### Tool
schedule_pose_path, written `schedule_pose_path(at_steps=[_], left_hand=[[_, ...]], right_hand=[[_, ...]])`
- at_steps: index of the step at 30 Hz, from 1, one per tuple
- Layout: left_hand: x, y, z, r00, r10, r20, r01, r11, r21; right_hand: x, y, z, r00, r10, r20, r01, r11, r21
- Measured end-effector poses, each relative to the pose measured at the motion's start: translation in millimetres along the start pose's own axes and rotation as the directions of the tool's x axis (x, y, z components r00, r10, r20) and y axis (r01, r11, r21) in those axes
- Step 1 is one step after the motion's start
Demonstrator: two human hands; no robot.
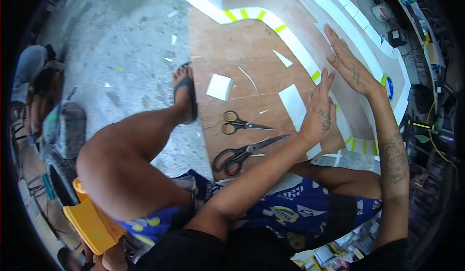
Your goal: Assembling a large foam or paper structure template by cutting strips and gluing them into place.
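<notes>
My left hand (319,110) lies against the outer side of a long curved white strip (295,39), fingers straight and pressed flat. My right hand (349,67) is on the inner side, fingers stretched out, over the pale curved form (290,5). Short yellow-green tape pieces (280,28) cross the strip at intervals. Neither hand visibly holds anything. Below my left hand, a white rectangular piece (293,107) lies on the plywood board (232,43). Two pairs of scissors, small black-and-yellow scissors (235,124) and larger black scissors (242,154), rest near my left forearm.
A white square block (220,87) and thin offcuts sit on the board. A blue tape roll (389,87) is beside my right forearm. White squares (361,20) line the form's far edge. Shelving with a clear tub (381,12) stands right; a yellow plastic stool (92,222) is lower left.
</notes>
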State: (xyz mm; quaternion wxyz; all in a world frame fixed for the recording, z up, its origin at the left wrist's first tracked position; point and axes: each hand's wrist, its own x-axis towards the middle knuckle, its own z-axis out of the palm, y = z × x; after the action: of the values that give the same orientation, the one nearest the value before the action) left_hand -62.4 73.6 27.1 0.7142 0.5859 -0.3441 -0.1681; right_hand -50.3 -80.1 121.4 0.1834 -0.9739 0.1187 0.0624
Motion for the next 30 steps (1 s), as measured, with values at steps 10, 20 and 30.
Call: schedule_pose_path(at_steps=[10,20,30], left_hand=[[-3,-1,-202,0.897,-0.354,0.265,0.152,0.81,0.566],[26,-25,-282,0.968,-0.142,0.207,-0.076,0.621,0.78],[61,-27,-261,0.763,-0.374,0.527,-0.163,0.678,0.717]], right_hand=[[-83,-17,-34,0.96,0.126,-0.25,-0.144,0.988,-0.055],[-130,-77,-38,0.977,0.06,-0.203,0.0,0.96,0.28],[-123,-111,143,0.914,0.366,-0.173,-0.078,0.578,0.812]])
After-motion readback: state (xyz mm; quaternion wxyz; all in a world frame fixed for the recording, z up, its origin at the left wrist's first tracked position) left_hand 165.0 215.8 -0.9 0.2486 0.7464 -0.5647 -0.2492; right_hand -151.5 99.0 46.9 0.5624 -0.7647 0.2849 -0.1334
